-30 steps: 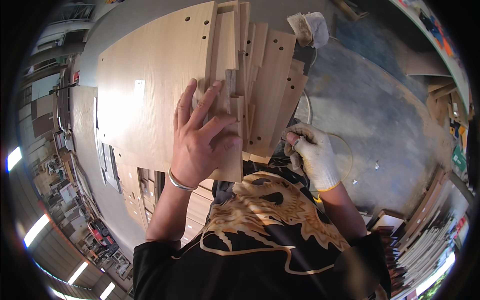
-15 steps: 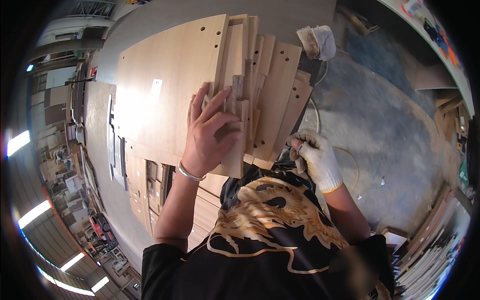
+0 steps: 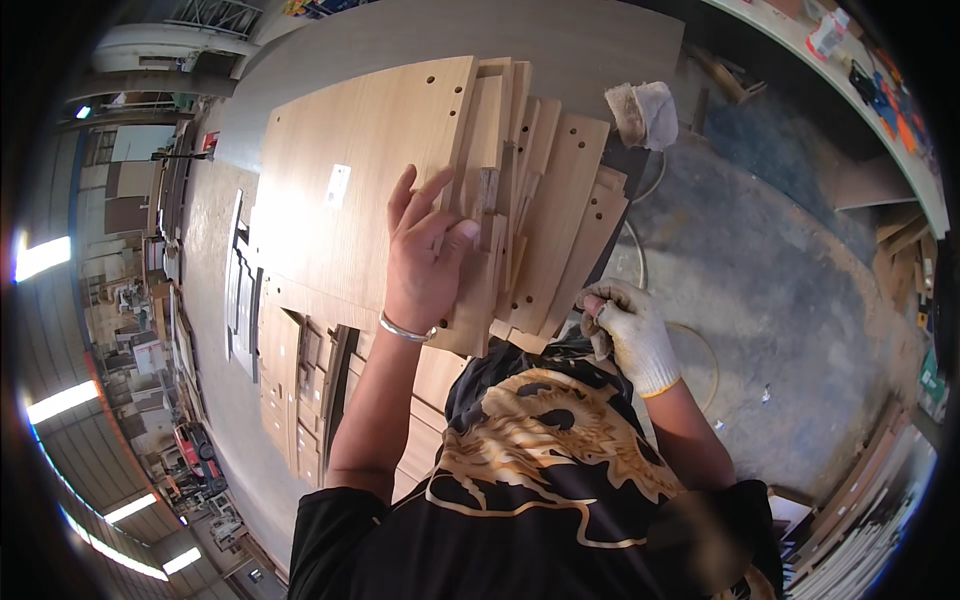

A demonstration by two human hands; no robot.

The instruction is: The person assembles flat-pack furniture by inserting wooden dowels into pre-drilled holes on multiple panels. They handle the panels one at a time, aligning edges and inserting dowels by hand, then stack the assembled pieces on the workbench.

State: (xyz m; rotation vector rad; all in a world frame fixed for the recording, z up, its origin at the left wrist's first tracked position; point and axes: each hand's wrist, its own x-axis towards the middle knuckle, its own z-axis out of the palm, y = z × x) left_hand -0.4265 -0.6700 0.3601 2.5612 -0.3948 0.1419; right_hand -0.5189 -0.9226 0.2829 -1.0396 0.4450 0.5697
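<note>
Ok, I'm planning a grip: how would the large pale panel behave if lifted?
The large pale panel is probably stiff, judging by its board-like edge. Its broad face could make it unwieldy. That smooth, shiny surface might slip.

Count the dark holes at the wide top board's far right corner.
3 on the top board: the leftmost hole, a second hole near the right edge, and a third hole just below it. The left hand covers none of that corner.
</note>
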